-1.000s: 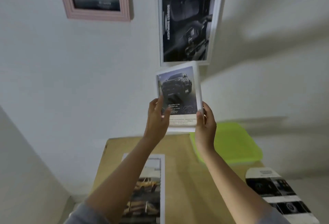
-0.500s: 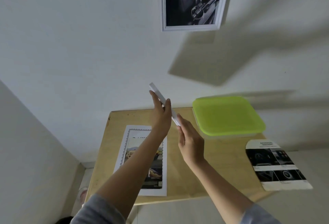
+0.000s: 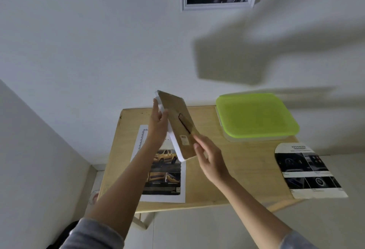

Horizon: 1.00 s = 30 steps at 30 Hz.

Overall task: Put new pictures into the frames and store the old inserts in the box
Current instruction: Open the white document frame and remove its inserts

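Flipped round since half a second ago, the frame (image 3: 178, 122) now shows its brown backing instead of a thin edge. Fingers of the left hand (image 3: 158, 128) are clamped on its white side rail. Fingers of the right hand (image 3: 212, 159) are loosely apart, tips touching the backing near the lower corner. It's held up over the bench (image 3: 237, 169), long axis running from the wall end down toward me, backing facing right. A yellow car print (image 3: 166, 175) lies underneath, and the green-lidded box (image 3: 256, 116) sits well off right.
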{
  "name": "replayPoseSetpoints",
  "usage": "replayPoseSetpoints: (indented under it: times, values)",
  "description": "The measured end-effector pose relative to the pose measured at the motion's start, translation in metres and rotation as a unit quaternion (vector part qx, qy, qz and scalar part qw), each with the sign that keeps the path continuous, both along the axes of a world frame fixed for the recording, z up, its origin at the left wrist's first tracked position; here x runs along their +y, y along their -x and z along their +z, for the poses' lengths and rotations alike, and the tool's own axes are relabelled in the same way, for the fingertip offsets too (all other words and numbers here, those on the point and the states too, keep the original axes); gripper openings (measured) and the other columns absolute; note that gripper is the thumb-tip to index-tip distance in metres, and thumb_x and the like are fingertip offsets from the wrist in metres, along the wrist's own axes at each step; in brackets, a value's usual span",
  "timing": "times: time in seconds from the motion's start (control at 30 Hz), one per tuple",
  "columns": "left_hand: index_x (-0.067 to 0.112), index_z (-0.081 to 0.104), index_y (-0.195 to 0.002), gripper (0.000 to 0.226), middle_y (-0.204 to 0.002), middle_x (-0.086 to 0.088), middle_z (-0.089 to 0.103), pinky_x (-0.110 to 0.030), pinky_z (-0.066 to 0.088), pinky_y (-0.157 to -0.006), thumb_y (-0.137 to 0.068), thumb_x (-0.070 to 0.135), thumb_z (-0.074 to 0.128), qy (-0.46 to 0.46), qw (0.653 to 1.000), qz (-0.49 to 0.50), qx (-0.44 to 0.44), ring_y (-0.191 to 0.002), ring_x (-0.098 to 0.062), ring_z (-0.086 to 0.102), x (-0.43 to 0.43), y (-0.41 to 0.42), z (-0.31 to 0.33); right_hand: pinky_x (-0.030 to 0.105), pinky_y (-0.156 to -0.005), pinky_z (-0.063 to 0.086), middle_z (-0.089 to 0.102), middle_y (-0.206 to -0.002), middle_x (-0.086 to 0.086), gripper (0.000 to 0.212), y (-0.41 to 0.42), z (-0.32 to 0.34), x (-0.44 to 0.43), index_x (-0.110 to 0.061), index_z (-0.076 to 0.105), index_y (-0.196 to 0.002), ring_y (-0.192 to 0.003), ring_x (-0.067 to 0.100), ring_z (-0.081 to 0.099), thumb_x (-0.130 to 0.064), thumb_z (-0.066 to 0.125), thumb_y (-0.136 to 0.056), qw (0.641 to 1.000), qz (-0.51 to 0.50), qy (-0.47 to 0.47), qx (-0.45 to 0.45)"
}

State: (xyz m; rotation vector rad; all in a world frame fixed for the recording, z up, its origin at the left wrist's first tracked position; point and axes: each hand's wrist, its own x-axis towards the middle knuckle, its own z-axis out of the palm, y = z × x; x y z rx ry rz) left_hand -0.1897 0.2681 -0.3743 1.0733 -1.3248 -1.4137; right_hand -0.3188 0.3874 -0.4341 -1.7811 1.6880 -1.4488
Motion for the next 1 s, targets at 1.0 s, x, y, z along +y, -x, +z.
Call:
replayPoseSetpoints:
  times: [1.0]
  values:
    - [0.021,0.013,-0.148,0.057,-0.149,0.003,0.03,-0.043,0.033,-0.11,-0.098,0.031,0.039,-0.051,0.945,-0.115,-0.301,-0.135,-0.019,0.033,0.093,0.042,-0.166,0.02,-0.097,0.035,0.052,-0.134,0.003,0.041,0.085,-0.099,0.05,-0.009,0.048,-0.132,-0.124,0.018,0.047,-0.001,0.048,-0.092,0.892,-0.223,-0.277,-0.28]
